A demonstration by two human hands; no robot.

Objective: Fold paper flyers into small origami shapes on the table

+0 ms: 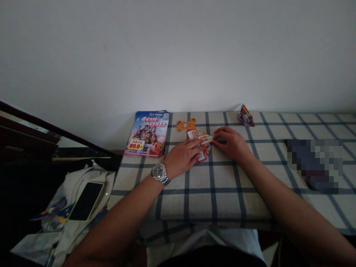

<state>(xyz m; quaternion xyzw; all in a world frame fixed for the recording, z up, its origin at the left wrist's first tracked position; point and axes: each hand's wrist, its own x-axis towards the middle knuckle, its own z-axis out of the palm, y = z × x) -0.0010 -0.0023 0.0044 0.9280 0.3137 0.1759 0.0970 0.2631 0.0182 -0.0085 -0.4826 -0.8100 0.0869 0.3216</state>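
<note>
A sheet of colourful printed paper [206,139], partly folded, with red, white and yellow areas, lies on the checked tablecloth. My left hand [183,155], with a metal watch on its wrist, rests over the left side of this paper, fingers stretched out and slightly apart. At the paper's right tip, my right hand [229,142] has thumb and fingertips pinched together on the edge. Part of the paper is hidden under my left fingers. Just behind it lies a flat brown bear-shaped piece [186,125].
A stack of printed flyers [147,133] sits at the table's left end. A small folded paper piece [246,115] stands near the wall. To the right lies a dark, pixelated item [314,163]. A phone [86,201] rests on pale cloth left of the table.
</note>
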